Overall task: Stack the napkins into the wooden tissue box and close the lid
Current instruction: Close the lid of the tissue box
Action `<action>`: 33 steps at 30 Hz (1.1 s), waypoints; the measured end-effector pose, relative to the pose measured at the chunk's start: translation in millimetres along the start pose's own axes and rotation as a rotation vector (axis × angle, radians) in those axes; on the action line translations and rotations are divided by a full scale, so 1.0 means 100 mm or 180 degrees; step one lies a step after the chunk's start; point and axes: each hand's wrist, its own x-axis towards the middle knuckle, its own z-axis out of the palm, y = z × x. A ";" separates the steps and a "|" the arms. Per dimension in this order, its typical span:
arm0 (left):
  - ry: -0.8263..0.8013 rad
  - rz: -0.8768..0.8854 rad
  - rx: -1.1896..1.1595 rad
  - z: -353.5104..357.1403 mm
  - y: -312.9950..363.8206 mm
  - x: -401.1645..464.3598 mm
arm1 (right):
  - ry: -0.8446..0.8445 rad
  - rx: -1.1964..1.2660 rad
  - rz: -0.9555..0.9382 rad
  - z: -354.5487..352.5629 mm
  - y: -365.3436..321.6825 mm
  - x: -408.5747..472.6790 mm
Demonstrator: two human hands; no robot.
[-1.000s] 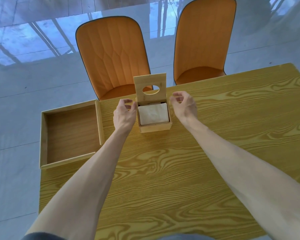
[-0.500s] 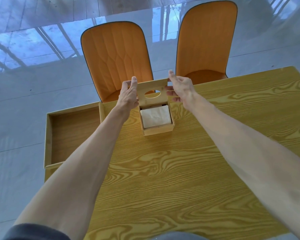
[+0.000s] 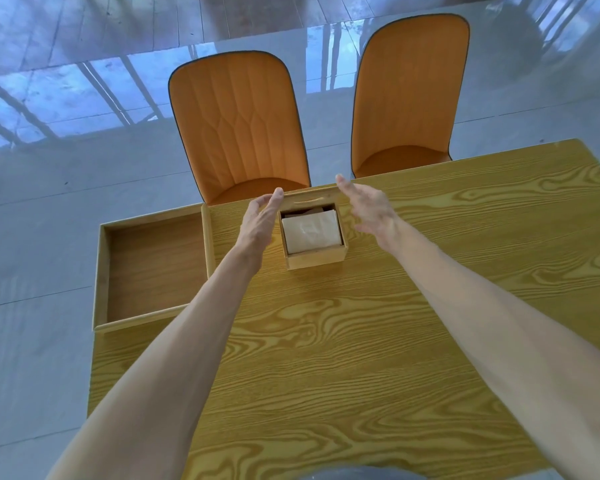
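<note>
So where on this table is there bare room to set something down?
The near yellow wood-grain table between both forearms is bare, as is the stretch right of the small wooden tissue box. The shallow wooden tray looks empty. Around the box, both hands crowd in.

So the tissue box (image 3: 315,252) sits on the counter (image 3: 361,358) toward the far edge, napkins (image 3: 310,230) stacked inside it. Its lid (image 3: 309,201) is tipped over the back of the box, partway down. Left hand (image 3: 258,226) is just left of the box, right hand (image 3: 371,209) just right of it. A tray (image 3: 99,271) hangs off the counter's left side. Two chairs (image 3: 239,126) stand behind the counter's far edge.
</note>
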 end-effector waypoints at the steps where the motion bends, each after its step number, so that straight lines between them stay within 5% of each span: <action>1: -0.0041 -0.0044 -0.0056 0.00 -0.04 -0.02 | -0.0086 0.0010 0.0022 -0.01 0.05 -0.02; 15: -0.0060 -0.0087 -0.0615 0.03 -0.49 -0.27 | -0.0238 0.0103 0.0063 -0.08 0.56 -0.19; 33: 0.0180 0.0031 -0.0266 0.05 -0.69 -0.23 | 0.0155 -0.0184 -0.0114 -0.01 0.73 -0.14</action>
